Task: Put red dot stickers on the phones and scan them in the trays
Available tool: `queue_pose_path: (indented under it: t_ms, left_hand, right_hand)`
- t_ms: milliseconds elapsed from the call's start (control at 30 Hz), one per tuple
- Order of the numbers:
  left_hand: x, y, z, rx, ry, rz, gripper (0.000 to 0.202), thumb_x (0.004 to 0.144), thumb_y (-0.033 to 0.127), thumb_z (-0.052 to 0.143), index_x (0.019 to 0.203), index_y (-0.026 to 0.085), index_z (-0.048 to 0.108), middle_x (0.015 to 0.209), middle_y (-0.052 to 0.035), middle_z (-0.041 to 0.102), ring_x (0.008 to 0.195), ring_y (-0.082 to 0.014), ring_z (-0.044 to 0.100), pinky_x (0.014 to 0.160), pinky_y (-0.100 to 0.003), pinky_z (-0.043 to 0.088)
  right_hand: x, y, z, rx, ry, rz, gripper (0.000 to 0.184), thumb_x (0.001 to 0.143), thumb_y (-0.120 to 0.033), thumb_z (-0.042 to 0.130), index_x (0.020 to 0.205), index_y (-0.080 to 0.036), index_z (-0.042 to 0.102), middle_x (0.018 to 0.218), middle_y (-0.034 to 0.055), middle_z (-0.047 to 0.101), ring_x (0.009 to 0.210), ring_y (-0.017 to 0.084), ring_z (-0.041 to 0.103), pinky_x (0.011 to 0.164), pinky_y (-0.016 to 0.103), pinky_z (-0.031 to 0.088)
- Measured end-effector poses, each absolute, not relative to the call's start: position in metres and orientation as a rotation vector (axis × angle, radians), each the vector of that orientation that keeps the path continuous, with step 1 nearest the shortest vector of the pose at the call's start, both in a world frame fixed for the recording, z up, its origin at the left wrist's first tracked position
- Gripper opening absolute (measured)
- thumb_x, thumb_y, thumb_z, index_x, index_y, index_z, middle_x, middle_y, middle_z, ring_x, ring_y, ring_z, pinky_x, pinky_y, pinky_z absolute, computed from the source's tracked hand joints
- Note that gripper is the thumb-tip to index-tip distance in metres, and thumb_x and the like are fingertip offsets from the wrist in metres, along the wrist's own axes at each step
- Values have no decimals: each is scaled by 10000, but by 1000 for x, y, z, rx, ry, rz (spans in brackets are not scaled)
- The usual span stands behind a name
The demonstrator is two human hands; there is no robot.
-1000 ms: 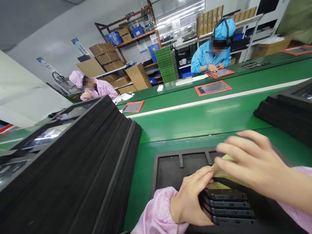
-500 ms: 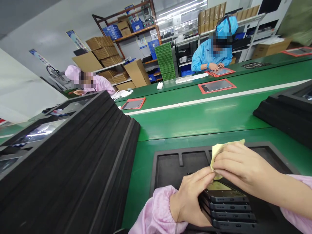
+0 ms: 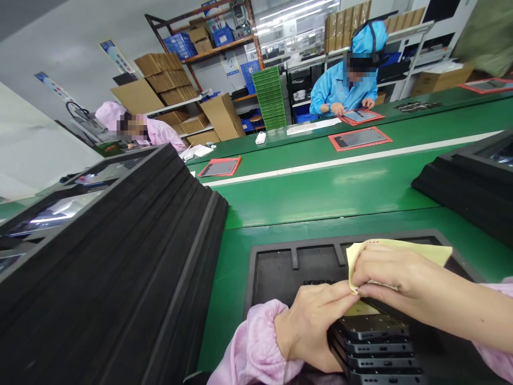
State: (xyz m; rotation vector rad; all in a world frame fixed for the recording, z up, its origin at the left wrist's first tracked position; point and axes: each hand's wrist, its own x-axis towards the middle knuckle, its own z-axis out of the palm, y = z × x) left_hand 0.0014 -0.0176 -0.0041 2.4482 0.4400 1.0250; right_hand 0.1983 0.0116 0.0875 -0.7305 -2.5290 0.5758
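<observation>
My left hand (image 3: 310, 329) is closed around the left end of a stack of dark slim devices (image 3: 377, 347), its thumb pressing on the top one. My right hand (image 3: 390, 275) pinches a pale yellow sheet (image 3: 401, 250), lifted off the top device and stretching to the right. The stack sits in a black foam tray (image 3: 276, 267) on the green bench. Both sleeves are pink.
A tall pile of black foam trays (image 3: 120, 267) fills the left. More black trays (image 3: 468, 182) stand at the right. Red-framed panels (image 3: 358, 138) lie on the green conveyor (image 3: 320, 187). A person in blue (image 3: 340, 88) and a person in pink (image 3: 140, 131) work across it.
My right hand has pulled the yellow sheet up and to the right, so more of it shows. My left hand has stayed on the stack.
</observation>
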Motion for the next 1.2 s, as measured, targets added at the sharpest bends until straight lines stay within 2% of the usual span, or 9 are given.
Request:
queue_pose_path:
  t_ms: [100,267,433,600,800,1000,1200]
  left_hand:
    - [2,-18,-4,2463,444,1030,877,707,464,562,1424,168,153,1347,-156,493,1116,-236,587,886,-286,504]
    - [5,-18,-2,2491,444,1088,803,739,477,488,1415,157,194,1297,-143,546,1017,-221,641,777,-270,539]
    - [8,-19,-1,2517,451,1169,741,759,470,430,1396,142,243,1201,-138,613,883,-208,682,680,-261,549]
    - [5,-18,0,2483,434,1152,756,758,476,478,1396,138,255,1228,-157,590,1007,-225,645,808,-273,539]
    - [-2,-19,-7,2392,440,1182,784,762,468,533,1415,149,239,1320,-169,506,1193,-250,526,940,-296,480]
    - [-11,-22,-10,2366,479,1189,766,778,465,539,1419,164,248,1343,-168,484,1210,-261,509,955,-305,473]
    - [-19,-26,-9,2350,520,1146,708,835,501,482,1416,162,261,1360,-167,468,1249,-242,470,1005,-296,430]
  right_hand:
    - [197,11,86,-704,-2575,542,294,958,-250,393,746,-177,584,699,10,608,642,121,560,569,235,418]
    - [197,4,83,-726,-2618,385,289,938,-184,386,689,-168,532,668,10,577,598,127,520,564,252,408]
    - [201,1,80,-912,-2609,520,178,875,-159,486,698,-185,496,672,-14,571,602,125,518,553,240,388]
    - [197,4,83,-977,-2567,645,179,843,-159,485,667,-188,492,646,-18,564,596,120,507,538,226,364]
    - [203,2,95,-926,-2412,804,179,827,-193,457,651,-195,486,647,-8,568,582,119,502,561,238,390]
    - [214,-5,97,-959,-2426,1078,190,848,-201,466,658,-199,455,645,-26,528,578,112,468,536,224,381]
    - [210,-12,96,-915,-2498,1123,157,880,-188,444,731,-218,483,726,-35,577,644,113,543,583,215,407]
